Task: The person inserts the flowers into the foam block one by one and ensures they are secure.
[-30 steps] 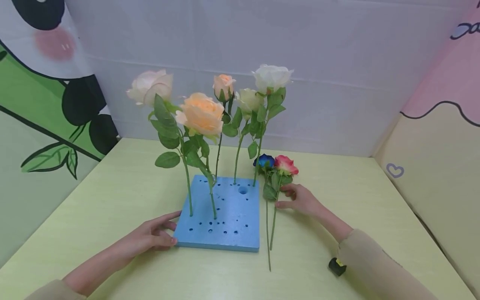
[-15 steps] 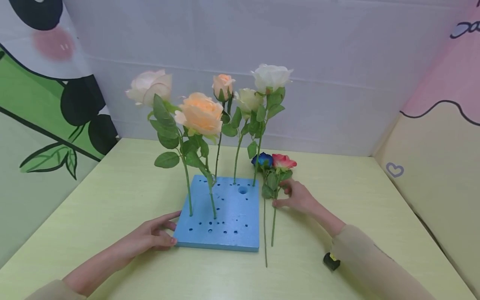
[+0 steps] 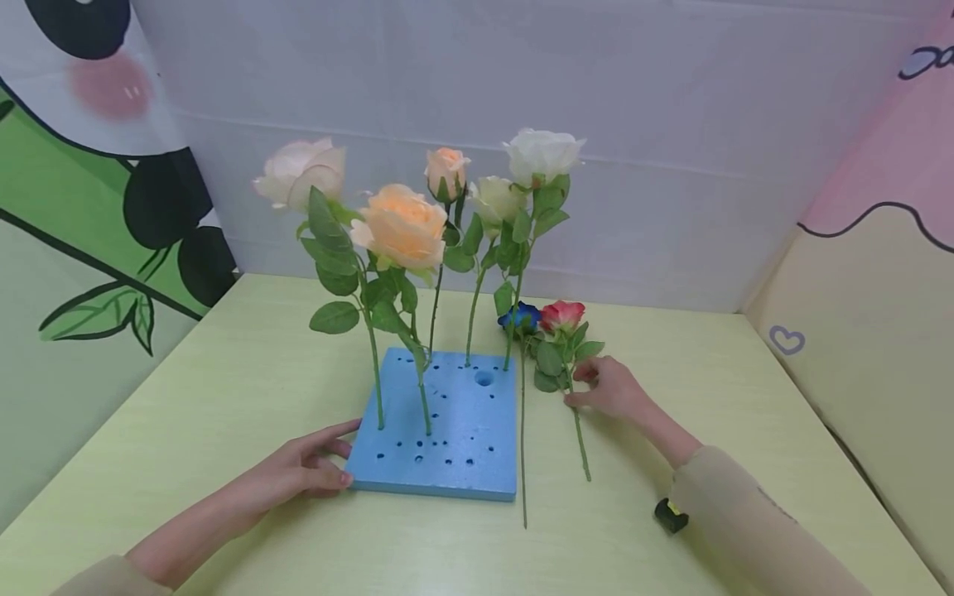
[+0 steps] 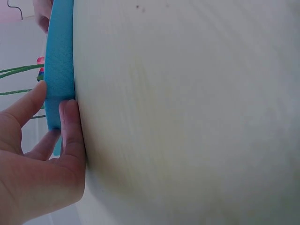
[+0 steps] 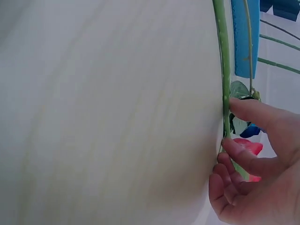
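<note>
My left hand [image 3: 301, 468] grips the left front corner of a blue board [image 3: 462, 426] with many holes; its fingertips press the board's edge in the left wrist view. On the right, my right hand [image 3: 611, 389] pinches the green stem [image 5: 224, 61] of a pink-red rose [image 3: 562, 315] between thumb and fingers, low over the table. Next to it lies a blue rose [image 3: 522, 315], its thin stem pointing toward me. Upright in the board stand a pale pink rose [image 3: 301, 172], an orange rose [image 3: 402, 225], a peach rosebud [image 3: 445, 174], a cream rose [image 3: 495, 201] and a white rose [image 3: 544, 154].
The light yellow table [image 3: 246, 364] ends at a pale cloth backdrop [image 3: 671, 149]. A small black object [image 3: 671, 516] shows at the right sleeve [image 3: 753, 513]. Painted panels stand at both sides.
My right hand has shifted slightly right with the pink-red rose, whose stem end has swung right, away from the blue rose's stem. The left hand and board stay in place.
</note>
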Available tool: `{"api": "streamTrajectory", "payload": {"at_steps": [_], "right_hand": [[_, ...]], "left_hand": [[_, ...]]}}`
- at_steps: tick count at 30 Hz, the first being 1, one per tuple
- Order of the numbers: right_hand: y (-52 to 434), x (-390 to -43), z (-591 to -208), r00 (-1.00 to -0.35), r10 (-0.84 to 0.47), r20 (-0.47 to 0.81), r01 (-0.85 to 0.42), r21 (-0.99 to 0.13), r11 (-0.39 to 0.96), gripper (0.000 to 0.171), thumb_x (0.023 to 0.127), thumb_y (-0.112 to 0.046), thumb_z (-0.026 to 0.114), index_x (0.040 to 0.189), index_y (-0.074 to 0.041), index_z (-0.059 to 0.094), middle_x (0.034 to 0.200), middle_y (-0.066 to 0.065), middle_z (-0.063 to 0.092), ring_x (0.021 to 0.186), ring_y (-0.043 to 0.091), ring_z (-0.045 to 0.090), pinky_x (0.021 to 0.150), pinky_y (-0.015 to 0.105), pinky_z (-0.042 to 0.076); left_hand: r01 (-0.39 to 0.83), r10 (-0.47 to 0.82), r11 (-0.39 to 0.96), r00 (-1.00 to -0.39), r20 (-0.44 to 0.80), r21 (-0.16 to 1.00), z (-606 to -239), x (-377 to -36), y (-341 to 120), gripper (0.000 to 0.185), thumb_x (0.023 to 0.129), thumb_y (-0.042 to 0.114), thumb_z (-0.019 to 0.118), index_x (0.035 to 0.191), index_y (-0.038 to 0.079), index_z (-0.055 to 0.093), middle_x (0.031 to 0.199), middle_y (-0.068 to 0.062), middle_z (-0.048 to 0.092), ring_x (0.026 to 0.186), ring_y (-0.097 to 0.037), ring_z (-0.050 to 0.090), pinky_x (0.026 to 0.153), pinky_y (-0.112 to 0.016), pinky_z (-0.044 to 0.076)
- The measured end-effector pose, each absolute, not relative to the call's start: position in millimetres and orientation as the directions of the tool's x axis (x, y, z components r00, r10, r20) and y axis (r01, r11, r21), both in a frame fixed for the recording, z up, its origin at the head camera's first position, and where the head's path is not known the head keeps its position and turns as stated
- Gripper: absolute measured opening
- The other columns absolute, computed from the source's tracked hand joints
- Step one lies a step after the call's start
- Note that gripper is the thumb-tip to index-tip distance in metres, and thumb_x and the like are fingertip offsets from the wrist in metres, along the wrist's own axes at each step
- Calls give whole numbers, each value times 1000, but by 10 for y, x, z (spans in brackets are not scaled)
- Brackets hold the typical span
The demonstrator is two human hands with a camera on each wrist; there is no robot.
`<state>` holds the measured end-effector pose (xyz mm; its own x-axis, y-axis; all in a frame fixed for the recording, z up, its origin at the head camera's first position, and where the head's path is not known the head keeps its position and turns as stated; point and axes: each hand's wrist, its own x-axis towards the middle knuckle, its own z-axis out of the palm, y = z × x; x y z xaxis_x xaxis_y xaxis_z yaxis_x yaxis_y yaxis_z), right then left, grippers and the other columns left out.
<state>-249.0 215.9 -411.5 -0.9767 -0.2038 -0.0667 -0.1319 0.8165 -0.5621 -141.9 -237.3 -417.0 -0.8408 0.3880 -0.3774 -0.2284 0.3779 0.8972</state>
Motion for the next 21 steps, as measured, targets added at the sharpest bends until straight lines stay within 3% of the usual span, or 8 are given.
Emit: {"api": "streamTrajectory", "payload": {"at_steps": [4, 12, 21], "right_hand": [[2182, -2452, -4078, -973, -221, -65, -142, -587, 797, 39, 80, -21, 80, 109, 2, 68, 110, 19, 68, 98, 29, 61, 90, 42, 52], [2182, -2438, -4073, -979, -182, -87, -91, -615, 783, 38, 80, -16, 79, 111, 1, 65, 106, 16, 65, 96, 25, 59, 86, 36, 51], [2210, -2482, -4077, -982, -165, -96, -62, -659, 750, 38, 80, -8, 76, 114, 4, 62, 101, 18, 68, 86, 21, 64, 68, 23, 52]], "left_hand": [[-230, 386, 381, -841, -380, 895, -4168, -1419, -2373, 80, 92, 26, 69, 157, 9, 26, 128, -15, 55, 99, -18, 62, 88, -26, 57], [-227, 386, 378, -843, -376, 898, -4168, -1421, -2373, 80, 91, 25, 69, 156, 9, 27, 129, -16, 55, 99, -18, 63, 89, -27, 57], [-235, 374, 397, -841, -390, 887, -4162, -1426, -2362, 81, 90, 27, 70, 156, 8, 27, 128, -15, 57, 100, -18, 64, 90, -29, 57]]}}
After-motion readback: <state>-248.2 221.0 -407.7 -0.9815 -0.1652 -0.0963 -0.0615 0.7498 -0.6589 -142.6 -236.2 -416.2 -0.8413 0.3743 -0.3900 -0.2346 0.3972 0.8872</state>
